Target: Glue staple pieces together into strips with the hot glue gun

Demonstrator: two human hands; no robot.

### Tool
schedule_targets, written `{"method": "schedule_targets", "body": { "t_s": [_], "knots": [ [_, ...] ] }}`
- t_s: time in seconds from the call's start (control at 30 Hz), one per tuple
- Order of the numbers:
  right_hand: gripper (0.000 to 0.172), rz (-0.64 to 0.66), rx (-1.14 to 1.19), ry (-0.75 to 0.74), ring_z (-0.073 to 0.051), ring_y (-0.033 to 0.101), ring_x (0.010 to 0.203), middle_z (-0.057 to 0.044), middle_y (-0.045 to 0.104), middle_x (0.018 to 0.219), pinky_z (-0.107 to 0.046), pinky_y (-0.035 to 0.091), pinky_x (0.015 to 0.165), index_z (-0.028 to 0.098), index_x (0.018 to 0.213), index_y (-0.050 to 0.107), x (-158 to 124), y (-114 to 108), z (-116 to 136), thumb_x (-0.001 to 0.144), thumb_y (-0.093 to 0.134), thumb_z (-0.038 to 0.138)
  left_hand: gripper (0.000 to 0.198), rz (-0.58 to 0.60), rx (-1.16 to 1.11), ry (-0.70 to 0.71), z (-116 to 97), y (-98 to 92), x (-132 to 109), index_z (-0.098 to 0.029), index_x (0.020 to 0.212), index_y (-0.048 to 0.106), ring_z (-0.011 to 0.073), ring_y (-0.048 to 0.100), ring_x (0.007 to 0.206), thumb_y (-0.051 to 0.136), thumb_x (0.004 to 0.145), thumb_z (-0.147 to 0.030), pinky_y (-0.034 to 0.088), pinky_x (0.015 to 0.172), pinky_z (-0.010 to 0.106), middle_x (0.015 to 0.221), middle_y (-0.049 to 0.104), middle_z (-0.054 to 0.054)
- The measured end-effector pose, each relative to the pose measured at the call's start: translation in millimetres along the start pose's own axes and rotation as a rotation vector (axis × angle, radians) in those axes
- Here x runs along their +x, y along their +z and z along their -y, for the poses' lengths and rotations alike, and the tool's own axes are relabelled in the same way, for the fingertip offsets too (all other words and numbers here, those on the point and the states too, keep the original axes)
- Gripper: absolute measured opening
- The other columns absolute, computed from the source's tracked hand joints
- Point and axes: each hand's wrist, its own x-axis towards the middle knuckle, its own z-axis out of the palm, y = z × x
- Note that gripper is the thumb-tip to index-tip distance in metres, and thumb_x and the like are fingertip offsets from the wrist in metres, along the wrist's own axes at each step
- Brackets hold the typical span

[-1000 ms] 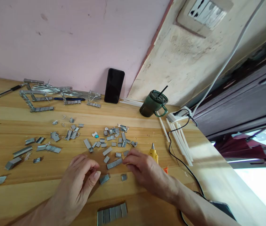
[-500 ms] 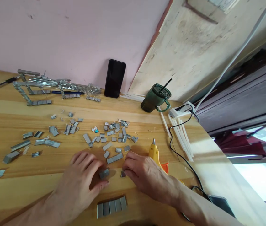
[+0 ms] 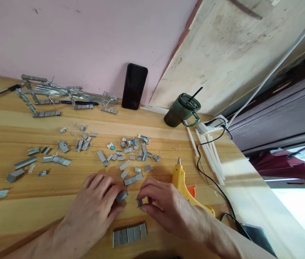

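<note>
My left hand (image 3: 94, 205) is closed, thumb and index finger around a small grey metal block (image 3: 121, 196) near the desk surface. Just to its right, my right hand (image 3: 161, 201) pinches a smaller grey metal piece (image 3: 139, 203) between thumb and fingertips. A narrow gap separates the two pieces. Below them, nearest me, lies a row of grey metal segments (image 3: 130, 235) set side by side. Beyond my fingers are a short segmented strip (image 3: 133, 179) and a scatter of loose metal pieces (image 3: 132, 157).
A yellow glue gun (image 3: 178, 176) lies beside my right forearm, with white glue sticks (image 3: 211, 158) and a black cable (image 3: 214, 184) farther right. Along the wall stand metal frames (image 3: 28, 102), a phone (image 3: 134, 86) and a green mug (image 3: 178, 111). More metal scraps (image 3: 25, 162) lie left.
My right hand has turned and its thumb now shows, with the small piece raised between the fingertips. The left hand's thumb and index finger have closed in on the block. The view has shifted slightly.
</note>
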Motion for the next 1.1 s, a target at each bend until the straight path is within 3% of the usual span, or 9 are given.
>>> {"method": "schedule_targets", "body": {
  "t_s": [0.13, 0.27, 0.37, 0.57, 0.7, 0.8, 0.93, 1.1],
  "knots": [
    [0.009, 0.011, 0.421, 0.103, -0.012, 0.055, 0.07, -0.001, 0.059, 0.081, -0.026, 0.046, 0.066, 0.017, 0.085, 0.064, -2.6, 0.3, -3.2, 0.077, 0.059, 0.015, 0.021, -0.005, -0.018, 0.006, 1.1, 0.3, 0.6, -0.023, 0.096, 0.064, 0.0245, 0.055, 0.084, 0.067, 0.077, -0.015, 0.042, 0.077, 0.042, 0.088, 0.063, 0.002],
    [0.01, 0.061, 0.646, 0.252, -0.011, 0.049, 0.065, 0.002, 0.056, 0.072, -0.024, 0.041, 0.06, 0.017, 0.084, 0.065, -2.2, 1.4, -9.5, 0.075, 0.065, 0.023, 0.013, -0.03, 0.011, 0.051, 3.0, 0.4, 1.4, -0.019, 0.089, 0.065, 0.0249, 0.054, 0.079, 0.062, 0.079, -0.012, 0.043, 0.073, 0.042, 0.082, 0.062, 0.003],
    [0.011, 0.07, 0.685, 0.302, -0.01, 0.046, 0.061, 0.003, 0.053, 0.068, -0.022, 0.037, 0.057, 0.018, 0.084, 0.065, -1.3, 0.7, -12.7, 0.075, 0.066, 0.025, 0.009, -0.033, 0.026, 0.048, 2.4, -0.1, 1.3, -0.018, 0.085, 0.065, 0.0254, 0.053, 0.078, 0.061, 0.079, -0.012, 0.042, 0.071, 0.042, 0.081, 0.062, 0.004],
    [0.014, 0.086, 0.677, 0.319, -0.01, 0.046, 0.061, 0.002, 0.056, 0.07, -0.022, 0.036, 0.056, 0.017, 0.082, 0.066, -2.9, -0.5, -14.5, 0.073, 0.067, 0.026, 0.019, -0.048, -0.024, 0.064, 1.2, 2.6, -0.3, -0.022, 0.097, 0.063, 0.0237, 0.052, 0.08, 0.062, 0.08, -0.014, 0.041, 0.073, 0.04, 0.083, 0.061, 0.003],
    [0.017, 0.109, 0.729, 0.309, -0.01, 0.048, 0.062, 0.002, 0.057, 0.07, -0.022, 0.037, 0.056, 0.017, 0.084, 0.065, -5.3, -1.1, -14.2, 0.072, 0.067, 0.028, 0.015, -0.068, -0.015, 0.059, 3.1, 4.5, -0.4, -0.021, 0.09, 0.063, 0.0229, 0.05, 0.077, 0.061, 0.08, -0.011, 0.041, 0.071, 0.039, 0.079, 0.059, 0.002],
    [0.01, 0.058, 0.549, 0.246, -0.01, 0.049, 0.062, 0.001, 0.057, 0.074, -0.022, 0.039, 0.055, 0.018, 0.084, 0.064, -5.4, -0.4, -11.4, 0.077, 0.063, 0.025, 0.008, -0.047, -0.009, 0.071, 3.2, 2.6, 0.8, -0.019, 0.083, 0.063, 0.0236, 0.051, 0.076, 0.064, 0.079, -0.012, 0.042, 0.068, 0.038, 0.079, 0.06, 0.003],
    [0.012, -0.067, 0.01, 0.011, -0.015, 0.058, 0.074, -0.004, 0.062, 0.083, -0.027, 0.046, 0.066, 0.016, 0.084, 0.062, -2.0, 7.3, -8.8, 0.082, 0.051, 0.011, 0.007, -0.031, 0.005, 0.084, 2.1, 0.1, 1.9, -0.017, 0.079, 0.062, 0.024, 0.051, 0.075, 0.066, 0.077, -0.012, 0.043, 0.066, 0.038, 0.078, 0.06, 0.004],
    [0.013, 0.002, -0.426, -0.058, -0.017, 0.061, 0.07, -0.005, 0.063, 0.083, -0.027, 0.047, 0.059, 0.016, 0.086, 0.062, 4.3, 22.6, -12.2, 0.086, 0.05, 0.01, 0.01, -0.047, 0.04, 0.102, 2.2, 1.8, 1.0, -0.016, 0.073, 0.06, 0.0234, 0.05, 0.074, 0.069, 0.074, -0.011, 0.044, 0.067, 0.039, 0.076, 0.057, 0.004]
  ]
}}
